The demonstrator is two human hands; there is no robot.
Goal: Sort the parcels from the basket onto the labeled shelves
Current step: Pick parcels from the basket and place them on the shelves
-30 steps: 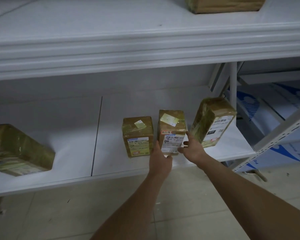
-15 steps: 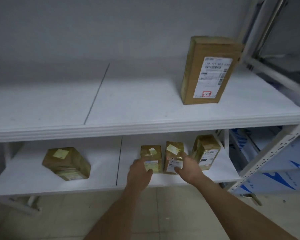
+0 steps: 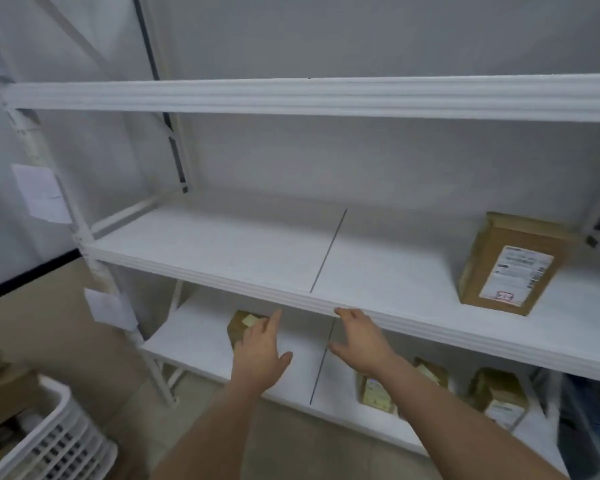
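Rack: white metal shelving rack fills the view; middle shelf board bare on its left half.
Change: both hands have drawn back from the bottom-shelf parcels they touched a moment ago; the view has risen and swung left. Judgement: that placement is finished, next parcel due from the basket.
Basket: white slatted plastic basket, near left on the floor, contents unclear.
Large parcel: tall brown cardboard parcel with white label, upright, far right of the middle shelf.
Bottom shelf: three small taped brown parcels at right, one at left behind the left hand.
Left hand: grip released, fingers spread, holding nothing.
Right hand: grip released, fingertips near the middle shelf's front edge.
Labels: white paper tags on the left upright, unreadable.
Obstruction: none evident toward the basket.
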